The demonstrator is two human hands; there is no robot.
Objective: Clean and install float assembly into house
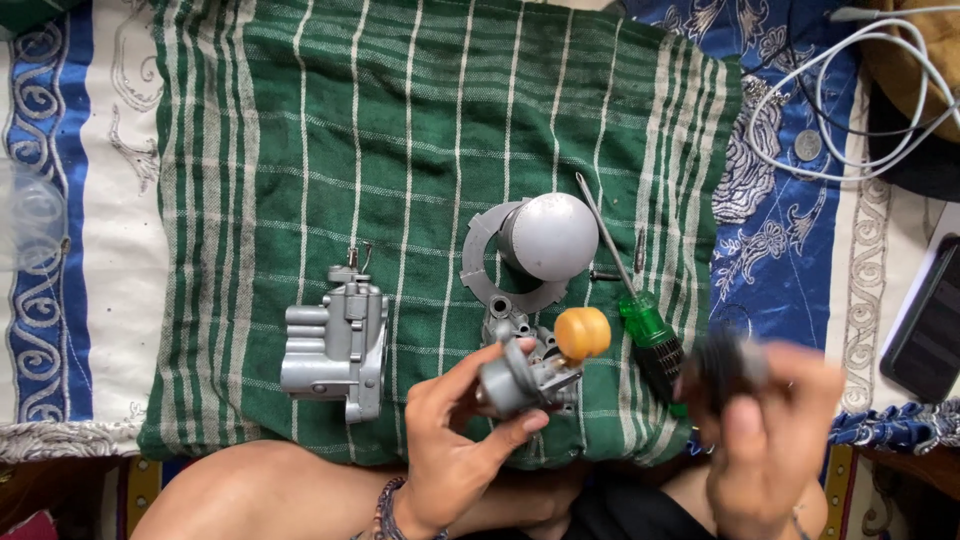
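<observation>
Your right hand (765,440) sits closest to the lens, blurred with motion, fingers closed around a small dark part (728,365) whose shape cannot be read; your left hand (462,430) is just beside it, thumb and fingers clamped on a grey metal carburetor piece (515,378) with an orange float (582,333) standing off its upper right; both are held above the near edge of the green striped cloth (400,130).

On the cloth: a grey cast carburetor body (335,345) lies near the near-left corner, well apart from your hands; a grey domed cover (548,235) rests on a grey ring-shaped gasket (480,255) toward the middle; a green-handled screwdriver (640,310) lies diagonally just right of the dome, its handle near your right hand; two small screws (640,250) lie beside its shaft.

Off the cloth, on the blue patterned sheet (790,250): a white cable (860,60) coiled at the far-right corner, a coin (807,146) inside the loop, a dark phone (928,330) at the right edge.

Handling note: keep the left grip on the metal, not on the float, which looks light and likely fragile; steady the right hand before bringing the dark part in; work over the cloth so anything dropped stays put.
</observation>
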